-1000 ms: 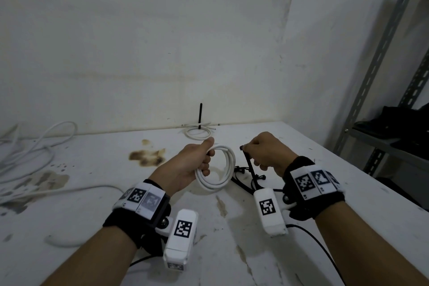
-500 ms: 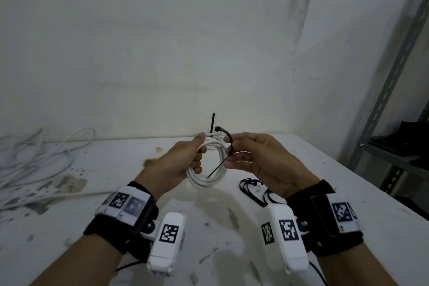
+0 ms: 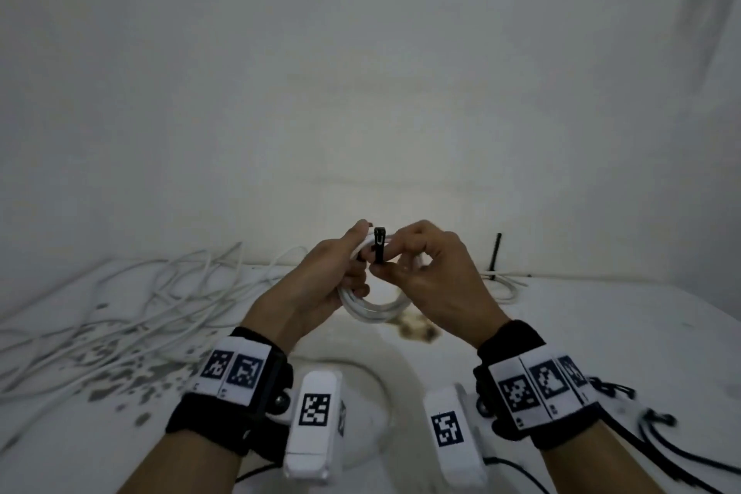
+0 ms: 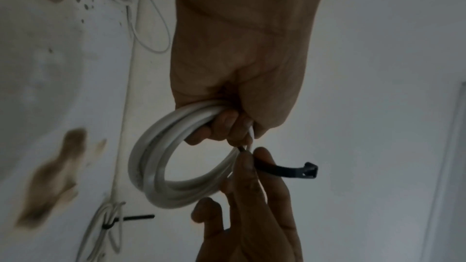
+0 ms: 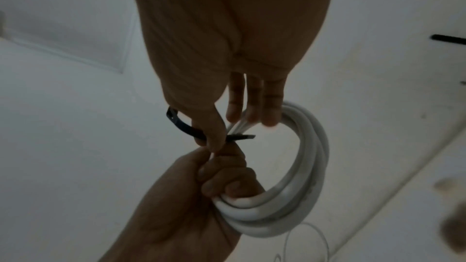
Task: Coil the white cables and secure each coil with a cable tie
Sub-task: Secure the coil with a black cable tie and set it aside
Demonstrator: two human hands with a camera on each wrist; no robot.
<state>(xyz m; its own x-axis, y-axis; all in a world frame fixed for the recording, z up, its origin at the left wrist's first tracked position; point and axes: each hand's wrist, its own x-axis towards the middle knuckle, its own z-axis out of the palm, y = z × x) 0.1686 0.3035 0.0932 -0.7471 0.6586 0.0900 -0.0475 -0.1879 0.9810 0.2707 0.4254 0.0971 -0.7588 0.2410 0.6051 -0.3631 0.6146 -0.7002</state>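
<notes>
My left hand (image 3: 355, 257) grips a white cable coil (image 3: 373, 309) of several loops and holds it up above the table. The right hand (image 3: 395, 267) pinches a black cable tie (image 3: 379, 245) that stands across the top of the coil's strands, head end up. In the left wrist view the left hand's fingers curl round the coil (image 4: 161, 158) and the tie's head (image 4: 309, 170) sticks out to the right. The right wrist view has the thumb and forefinger on the tie (image 5: 186, 125), whose thin tip pokes out beside the coil (image 5: 311, 166).
Loose white cables (image 3: 120, 305) sprawl over the left of the white table (image 3: 601, 325). A tied coil (image 3: 501, 285) with an upright black tie tail (image 3: 497, 253) lies by the back wall. Spare black ties (image 3: 625, 393) lie at the right. A brown stain (image 3: 417, 329) marks the tabletop.
The right hand lifted a tie from the pile at the right and brought it onto the coil. Both hands rose and closed together; the head view swung left.
</notes>
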